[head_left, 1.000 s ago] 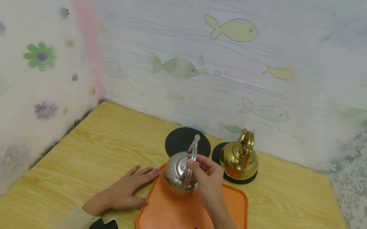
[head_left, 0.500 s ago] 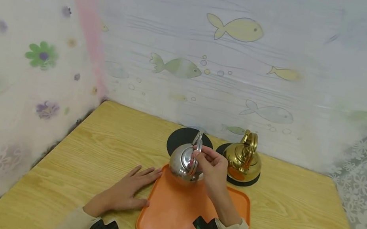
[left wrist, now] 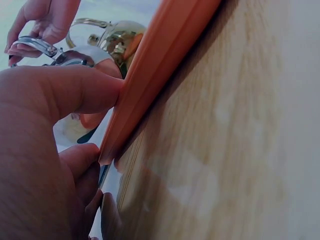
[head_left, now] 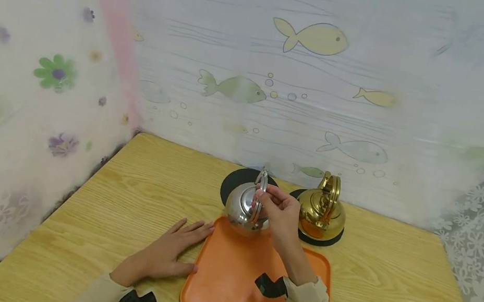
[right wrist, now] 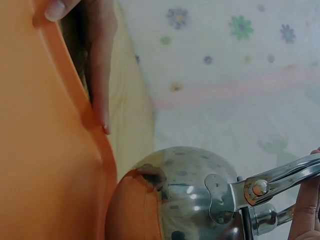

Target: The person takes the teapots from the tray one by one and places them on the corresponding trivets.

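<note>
The right hand (head_left: 278, 214) is pinching the bail handle (head_left: 259, 192) of the silver kettle (head_left: 243, 209) from above, fingers curled round the metal loop; the kettle is hanging directly beneath this grip, so its long axis is running vertically from handle to base; whether the base is touching anything cannot be told from the head view. The kettle is sitting over the far edge of the orange tray (head_left: 230, 286), with the empty black coaster (head_left: 233, 184) just beyond it on the far side; the gold kettle (head_left: 321, 214) is standing on a second black coaster (head_left: 328, 237) just beside, to the right. The right forearm is reaching forward over the tray, wrist raised and bent downward toward the handle; the right hand is plainly the nearer one to the silver kettle.

The left hand (head_left: 169, 251) is lying flat on the wooden surface (head_left: 131, 191), fingers straight and spread, holding nothing; the left wrist view is showing its thumb (left wrist: 80, 92) touching the tray rim (left wrist: 150, 65); the right wrist view is showing a fingertip (right wrist: 102, 117) against that same rim. In the right wrist view the kettle's polished body (right wrist: 185, 195) is reflecting the orange of the tray; the handle's hinge pin (right wrist: 259, 187) is visible at the side.
</note>
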`<state>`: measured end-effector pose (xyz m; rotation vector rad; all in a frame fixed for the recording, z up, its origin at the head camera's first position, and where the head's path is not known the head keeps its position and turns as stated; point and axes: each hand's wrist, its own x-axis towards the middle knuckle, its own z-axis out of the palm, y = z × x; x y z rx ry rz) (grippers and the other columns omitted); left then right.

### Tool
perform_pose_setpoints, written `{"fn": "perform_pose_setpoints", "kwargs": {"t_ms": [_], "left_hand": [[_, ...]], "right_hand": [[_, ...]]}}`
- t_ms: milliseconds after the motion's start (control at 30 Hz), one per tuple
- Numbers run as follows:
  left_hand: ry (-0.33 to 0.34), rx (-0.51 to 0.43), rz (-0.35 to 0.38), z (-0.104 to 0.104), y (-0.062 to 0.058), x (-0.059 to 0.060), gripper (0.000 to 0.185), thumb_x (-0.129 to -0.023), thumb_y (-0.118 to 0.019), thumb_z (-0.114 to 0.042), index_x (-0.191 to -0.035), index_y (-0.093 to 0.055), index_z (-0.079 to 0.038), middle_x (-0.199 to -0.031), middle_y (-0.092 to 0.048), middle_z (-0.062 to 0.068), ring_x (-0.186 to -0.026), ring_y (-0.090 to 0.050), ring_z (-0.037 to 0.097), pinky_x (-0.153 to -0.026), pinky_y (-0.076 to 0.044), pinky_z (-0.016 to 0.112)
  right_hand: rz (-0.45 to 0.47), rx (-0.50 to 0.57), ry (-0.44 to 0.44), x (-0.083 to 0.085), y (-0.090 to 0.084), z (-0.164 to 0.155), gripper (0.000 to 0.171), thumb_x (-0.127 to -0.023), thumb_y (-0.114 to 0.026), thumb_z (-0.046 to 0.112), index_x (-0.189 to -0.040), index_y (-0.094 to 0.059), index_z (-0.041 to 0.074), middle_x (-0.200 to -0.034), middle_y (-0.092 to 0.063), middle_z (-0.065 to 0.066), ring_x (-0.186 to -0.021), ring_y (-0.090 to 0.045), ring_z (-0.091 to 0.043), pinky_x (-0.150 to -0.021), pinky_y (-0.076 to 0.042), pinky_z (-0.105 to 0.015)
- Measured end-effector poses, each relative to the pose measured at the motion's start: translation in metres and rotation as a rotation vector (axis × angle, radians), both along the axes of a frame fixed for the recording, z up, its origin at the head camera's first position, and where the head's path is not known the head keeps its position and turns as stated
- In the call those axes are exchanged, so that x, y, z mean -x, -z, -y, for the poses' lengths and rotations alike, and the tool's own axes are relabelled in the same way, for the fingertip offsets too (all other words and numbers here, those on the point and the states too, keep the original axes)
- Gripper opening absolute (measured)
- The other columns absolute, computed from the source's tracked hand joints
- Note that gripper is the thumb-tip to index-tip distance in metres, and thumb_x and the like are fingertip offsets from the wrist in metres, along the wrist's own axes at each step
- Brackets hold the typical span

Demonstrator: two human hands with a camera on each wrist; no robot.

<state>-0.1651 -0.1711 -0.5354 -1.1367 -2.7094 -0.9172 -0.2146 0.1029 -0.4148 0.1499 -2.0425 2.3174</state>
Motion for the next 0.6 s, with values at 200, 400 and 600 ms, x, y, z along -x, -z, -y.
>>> {"fn": "perform_pose_setpoints", "kwargs": {"t_ms": [200,400,600], "left_hand": [[0.002,-0.006,0.011,-0.001,-0.001,-0.001,0.083,-0.091,-0.067,-0.046,-0.159,-0.036,-0.011,-0.164,-0.036,0.005,-0.150,-0.034,0.037,-0.119,-0.013,0.067],[0.002,0.001,0.002,0.000,-0.001,-0.001,0.083,-0.091,-0.066,-0.047,-0.159,-0.036,-0.011,-0.164,-0.036,0.005,-0.150,-0.034,0.037,-0.119,-0.014,0.067],[0.000,-0.004,0.005,-0.001,-0.002,-0.001,0.083,-0.090,-0.067,-0.046,-0.159,-0.037,-0.011,-0.164,-0.037,0.005,-0.150,-0.034,0.036,-0.119,-0.013,0.067]], "right_hand": [[0.012,0.016,0.004,0.006,0.001,0.001,0.029,-0.098,-0.065,0.004,-0.123,-0.065,-0.012,-0.087,-0.073,0.004,-0.076,-0.070,-0.009,-0.066,-0.059,-0.022],[0.025,0.033,-0.008,0.011,0.002,0.002,0.029,-0.098,-0.064,0.003,-0.124,-0.064,-0.011,-0.086,-0.073,0.003,-0.070,-0.072,-0.011,-0.064,-0.060,-0.025],[0.031,0.047,0.013,0.015,0.001,0.004,0.029,-0.098,-0.065,0.004,-0.122,-0.064,-0.012,-0.084,-0.074,0.005,-0.070,-0.072,-0.010,-0.063,-0.060,-0.025]]}}
